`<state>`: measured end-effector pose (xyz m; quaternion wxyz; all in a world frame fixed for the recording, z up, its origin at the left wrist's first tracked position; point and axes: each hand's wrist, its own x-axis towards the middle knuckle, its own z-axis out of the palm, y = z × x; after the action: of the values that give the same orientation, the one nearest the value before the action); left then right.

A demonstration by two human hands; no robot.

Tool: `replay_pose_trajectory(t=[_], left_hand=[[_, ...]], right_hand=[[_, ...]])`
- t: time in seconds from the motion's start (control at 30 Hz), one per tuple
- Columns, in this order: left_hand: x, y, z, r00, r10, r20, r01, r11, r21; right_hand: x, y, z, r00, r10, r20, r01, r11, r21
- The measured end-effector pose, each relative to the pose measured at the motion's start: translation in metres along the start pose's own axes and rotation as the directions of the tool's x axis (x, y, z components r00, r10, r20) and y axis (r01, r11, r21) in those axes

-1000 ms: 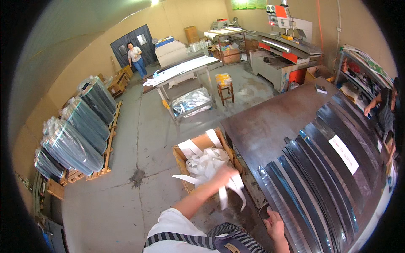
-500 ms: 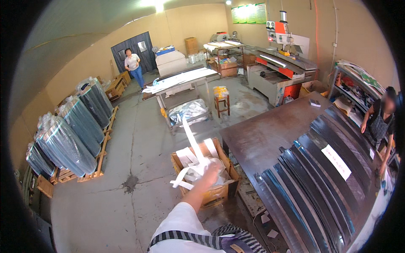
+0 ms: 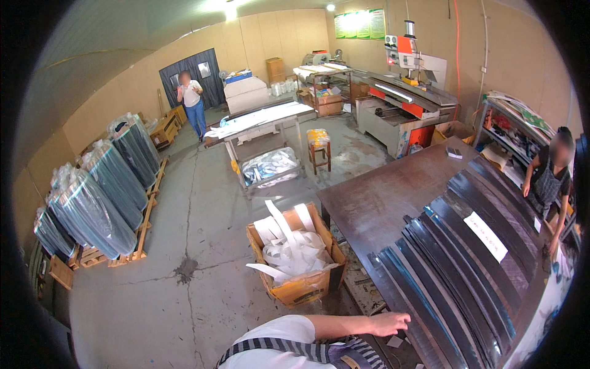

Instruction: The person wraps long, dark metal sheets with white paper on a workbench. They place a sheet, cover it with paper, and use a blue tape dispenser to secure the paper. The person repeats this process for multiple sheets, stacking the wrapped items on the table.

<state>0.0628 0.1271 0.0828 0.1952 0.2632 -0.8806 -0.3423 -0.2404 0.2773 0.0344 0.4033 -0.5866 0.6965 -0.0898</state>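
My left hand (image 3: 388, 323) reaches across to the right at the lower edge, by the near edge of the dark table (image 3: 381, 197). Nothing shows in it; its fingers are loosely bent and apart. Just beyond the hand lie long, dark flat strips (image 3: 430, 289), in overlapping rows on the table. It is too small to tell whether the fingertips touch the nearest strip. White strip offcuts (image 3: 295, 249) fill an open cardboard box (image 3: 301, 293) to the left of the table, some hanging over its rim. My right hand is out of view.
A co-worker (image 3: 550, 178) stands at the table's right side, a hand down by the strips. Another person (image 3: 193, 101) stands by the far doorway. Wrapped rolls (image 3: 92, 212) stand on pallets at left. A stool (image 3: 318, 147), a worktable (image 3: 264, 118) and a machine (image 3: 399, 111) stand farther back.
My left hand has let go of the white strips, left the box and swung right and nearer to the table edge. The far person has raised their hands.
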Motion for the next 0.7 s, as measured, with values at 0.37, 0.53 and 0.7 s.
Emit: replay_pose_trajectory(t=[0.37,0.53,0.7], left_hand=[[0.012,0.053,0.053,0.976,0.164,0.14,-0.141,0.977,-0.159],[0.04,0.068,0.084,0.976,0.189,0.111,-0.168,0.971,-0.171],[0.081,0.099,0.124,0.971,0.183,0.152,-0.156,0.973,-0.17]], right_hand=[[-0.005,0.016,-0.01,1.0,-0.01,0.02,0.012,0.997,-0.081],[-0.008,0.035,-0.027,0.999,-0.05,0.018,0.051,0.994,-0.101],[-0.017,0.068,-0.044,0.994,-0.105,0.015,0.106,0.989,-0.1]])
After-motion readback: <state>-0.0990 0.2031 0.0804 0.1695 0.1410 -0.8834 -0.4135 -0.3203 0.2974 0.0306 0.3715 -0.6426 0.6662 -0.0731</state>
